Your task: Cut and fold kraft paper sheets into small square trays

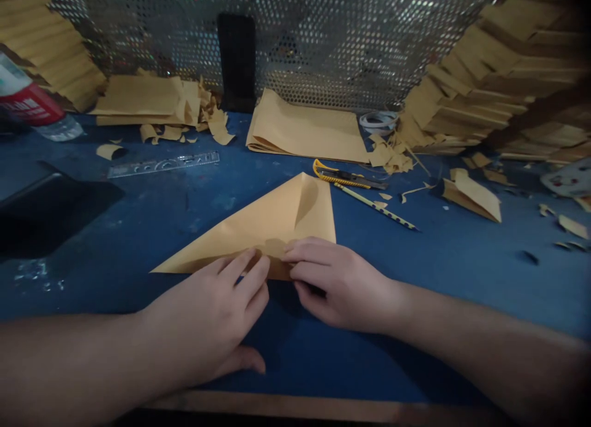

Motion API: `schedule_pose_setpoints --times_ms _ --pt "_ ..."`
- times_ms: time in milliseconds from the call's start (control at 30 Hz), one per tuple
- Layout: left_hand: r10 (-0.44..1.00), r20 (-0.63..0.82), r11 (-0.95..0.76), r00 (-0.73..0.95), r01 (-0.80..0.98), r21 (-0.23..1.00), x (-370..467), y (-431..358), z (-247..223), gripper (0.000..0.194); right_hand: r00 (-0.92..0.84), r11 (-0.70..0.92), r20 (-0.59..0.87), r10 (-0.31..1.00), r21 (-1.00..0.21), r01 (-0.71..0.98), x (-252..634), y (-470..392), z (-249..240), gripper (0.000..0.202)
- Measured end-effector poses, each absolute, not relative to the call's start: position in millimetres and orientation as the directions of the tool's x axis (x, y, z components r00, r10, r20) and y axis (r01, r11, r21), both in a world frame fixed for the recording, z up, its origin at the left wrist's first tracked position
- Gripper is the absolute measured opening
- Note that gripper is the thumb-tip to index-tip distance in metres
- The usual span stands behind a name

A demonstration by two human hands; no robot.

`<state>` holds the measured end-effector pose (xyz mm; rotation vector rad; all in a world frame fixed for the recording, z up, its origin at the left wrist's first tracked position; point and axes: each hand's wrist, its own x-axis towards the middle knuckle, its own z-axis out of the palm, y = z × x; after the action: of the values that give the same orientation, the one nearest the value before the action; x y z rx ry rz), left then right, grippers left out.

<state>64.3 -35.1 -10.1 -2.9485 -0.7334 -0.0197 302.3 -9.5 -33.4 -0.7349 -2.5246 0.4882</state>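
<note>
While the folded brown sheet (258, 221) lies flat on the blue tabletop (295, 341), both hands contact its near edge. The left hand (210, 313) is partly open: its fingers are bent, the fingertips press on the near edge, and the thumb is spread clear of the paper. The right hand (339, 282) is half closed, fingers curled at the same edge; whether it pinches the paper cannot be determined. The yellow cutter (348, 176) is positioned just beyond the sheet's upper right corner, beside the patterned pencil (376, 207). The transparent ruler (164, 165) (markings not legible) lies to the left, beyond the sheet. A folded paper stack (307, 128) rests behind the cutter.
</note>
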Motion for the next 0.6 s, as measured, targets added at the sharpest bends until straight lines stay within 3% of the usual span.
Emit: schedule_pose_setpoints --times_ms 233,433,600 --pt "0.566 -0.005 -0.82 0.824 0.563 -0.101 91.2 -51.9 -8.8 0.092 -0.755 0.766 0.298 0.584 -0.51 0.391 304.9 -7.9 -32.2 0.018" --pt "0.53 0.029 -0.843 0.848 0.53 -0.094 83.6 -51.3 -14.0 0.094 -0.713 0.712 0.293 0.637 -0.577 0.399 308.3 -5.2 -32.2 0.023" --pt "0.488 0.049 -0.865 0.871 0.491 -0.107 77.6 -52.6 -16.8 0.095 -0.696 0.731 0.34 0.633 -0.56 0.391 309.4 -4.6 -35.1 0.024"
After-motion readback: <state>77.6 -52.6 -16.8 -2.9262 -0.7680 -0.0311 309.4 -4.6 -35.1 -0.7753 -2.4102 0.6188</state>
